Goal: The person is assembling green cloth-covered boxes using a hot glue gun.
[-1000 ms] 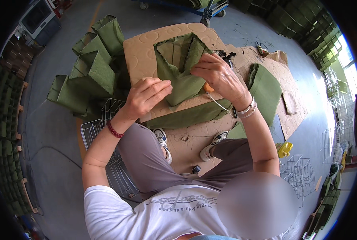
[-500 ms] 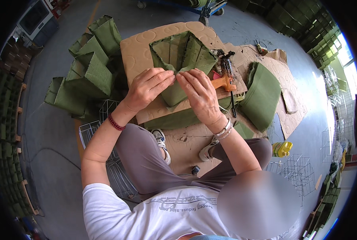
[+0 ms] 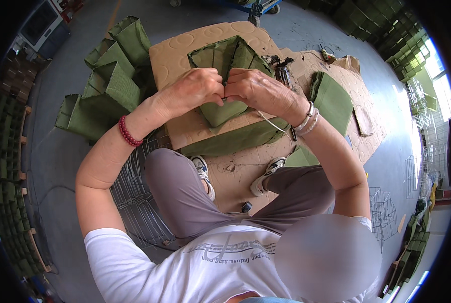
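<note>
The left hand [image 3: 195, 90] and the right hand [image 3: 258, 90] are together, knuckles nearly touching, with the fingers of both pinched on the near rim of a green bag [image 3: 220, 115]. A small dark bit shows between the fingertips, too small to make out. The bag stands open-topped on a tan board [image 3: 175, 56] embossed with rings, around the middle of it, its lowest corner close to the board's near edge. A red bead bracelet [image 3: 129, 132] circles the left wrist, and pale bracelets [image 3: 306, 120] the right. At the board's right edge lies a tool smeared with black [image 3: 283, 76], partly hidden by the right hand; a white cord [image 3: 273, 122] curves just below that forearm. Along the near edge, lower than the board's top, a length of green cloth [image 3: 235, 140] is stretched out. Beyond the left edge, several more green bags [image 3: 117, 87] stand close together with their mouths open. Past the right edge, a folded stack of green cloth [image 3: 334, 101] rests on a cardboard sheet [image 3: 364, 149] spread over the floor. Wire frames [image 3: 139, 212] sit beneath the left forearm, and a blue cart [image 3: 241, 6] stands beyond the far edge.
</note>
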Motion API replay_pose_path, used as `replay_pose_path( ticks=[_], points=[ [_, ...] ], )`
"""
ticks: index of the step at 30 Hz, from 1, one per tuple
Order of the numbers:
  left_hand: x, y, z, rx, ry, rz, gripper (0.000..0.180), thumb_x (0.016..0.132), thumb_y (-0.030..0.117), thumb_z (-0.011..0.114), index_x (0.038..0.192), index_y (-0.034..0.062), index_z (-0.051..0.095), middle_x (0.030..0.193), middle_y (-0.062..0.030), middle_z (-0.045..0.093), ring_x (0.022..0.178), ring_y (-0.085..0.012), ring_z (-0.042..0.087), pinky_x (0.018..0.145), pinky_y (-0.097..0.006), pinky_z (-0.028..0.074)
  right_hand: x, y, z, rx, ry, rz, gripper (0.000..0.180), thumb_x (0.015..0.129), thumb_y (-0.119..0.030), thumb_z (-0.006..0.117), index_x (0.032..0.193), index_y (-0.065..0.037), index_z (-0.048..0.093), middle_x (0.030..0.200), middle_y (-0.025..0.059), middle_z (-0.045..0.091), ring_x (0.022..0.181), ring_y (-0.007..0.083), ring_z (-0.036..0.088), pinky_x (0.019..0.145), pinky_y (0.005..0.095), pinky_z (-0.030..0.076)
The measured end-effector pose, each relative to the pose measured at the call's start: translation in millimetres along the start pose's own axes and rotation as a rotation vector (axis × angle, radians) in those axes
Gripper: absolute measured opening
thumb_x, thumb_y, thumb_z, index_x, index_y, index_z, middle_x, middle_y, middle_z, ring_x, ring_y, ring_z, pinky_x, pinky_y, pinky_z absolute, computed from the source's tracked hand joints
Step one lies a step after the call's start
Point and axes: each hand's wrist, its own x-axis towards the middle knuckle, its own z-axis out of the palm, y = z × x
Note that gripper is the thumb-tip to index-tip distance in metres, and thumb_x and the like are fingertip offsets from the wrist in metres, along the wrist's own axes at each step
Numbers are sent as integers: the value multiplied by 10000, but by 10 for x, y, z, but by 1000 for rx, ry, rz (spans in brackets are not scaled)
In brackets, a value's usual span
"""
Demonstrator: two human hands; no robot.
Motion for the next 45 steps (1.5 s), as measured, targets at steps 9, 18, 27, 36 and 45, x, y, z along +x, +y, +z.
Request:
replay_pose_path(
  ticks=[9, 18, 27, 36, 45],
  points=[
    [-335, -26, -89, 120, 461, 14, 290, 709, 16, 724, 995, -5, 680, 1008, -73, 668, 904, -225, 599, 770, -325, 533, -192, -302, 142, -350, 337, 0, 279, 815, -138, 639, 1039, 26, 609, 1043, 122, 628, 999, 254, 584, 891, 340, 477],
    [-123, -311, -89, 38, 216, 142, 183, 706, 30, 720, 873, -12, 659, 838, -58, 606, 838, -233, 569, 725, -337, 504, 14, -293, 466, -180, 357, 198, 188, 824, -154, 647, 738, -16, 552, 760, 95, 601, 802, 263, 587, 755, 361, 464],
    [138, -363, -303, -40, -329, 146, 305, 732, 253, 722, 875, -10, 668, 831, -67, 599, 866, -243, 554, 759, -350, 485, 13, -67, 164, 18, -30, 117, 255, 824, -209, 667, 859, 30, 584, 811, 136, 609, 829, 314, 597, 786, 417, 473],
    [-209, -316, -241, 8, 48, 36, 275, 751, 150, 698, 977, 3, 644, 958, -88, 629, 930, -270, 575, 798, -369, 502, -112, -70, 252, -30, 342, 21, 273, 828, -150, 654, 1031, 26, 605, 1063, 157, 648, 978, 324, 616, 902, 415, 481],
    [34, -374, -354, 46, -262, 72, 200, 737, 110, 710, 898, 8, 652, 804, -64, 576, 865, -237, 543, 750, -361, 498, 7, 85, 98, 175, 82, 122, 152, 880, -116, 588, 945, 16, 626, 871, 157, 657, 801, 342, 629, 709, 394, 504]
  ],
)
